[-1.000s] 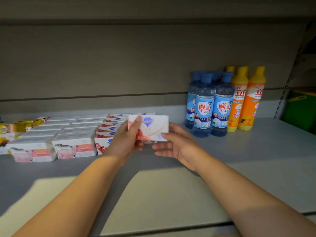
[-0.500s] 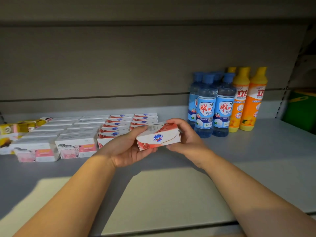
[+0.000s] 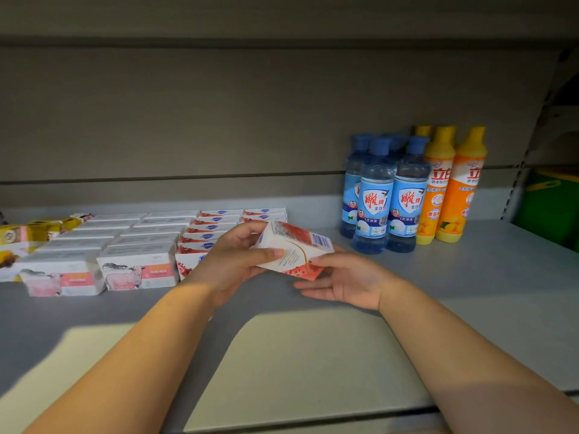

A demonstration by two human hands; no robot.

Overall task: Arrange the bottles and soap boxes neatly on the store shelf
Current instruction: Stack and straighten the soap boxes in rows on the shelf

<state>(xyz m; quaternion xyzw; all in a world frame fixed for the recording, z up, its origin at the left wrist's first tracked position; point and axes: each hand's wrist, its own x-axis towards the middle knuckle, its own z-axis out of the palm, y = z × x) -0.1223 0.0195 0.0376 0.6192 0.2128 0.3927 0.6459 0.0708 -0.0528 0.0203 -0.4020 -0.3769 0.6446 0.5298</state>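
Observation:
A white and red soap box (image 3: 293,249) is tilted in the air just above the grey shelf (image 3: 470,277), its barcode side up. My left hand (image 3: 235,261) grips it from the left, thumb on top. My right hand (image 3: 344,280) lies palm up under its right end, fingers spread and touching the underside. Behind the hands, matching red and white soap boxes (image 3: 216,228) lie in rows. To their left stand rows of white and pink soap boxes (image 3: 138,267). Blue bottles (image 3: 388,195) and orange bottles (image 3: 451,186) stand upright at the back right.
Yellow soap packs (image 3: 28,233) lie at the far left edge. A green crate (image 3: 551,205) sits beyond the shelf's right upright. The grey back panel rises behind everything. Bare shelf surface stretches in front of the rows and between the boxes and the bottles.
The box has been turned over: its logo face is gone and the barcode side is up. My right hand has opened and dropped beneath it; my left hand keeps hold.

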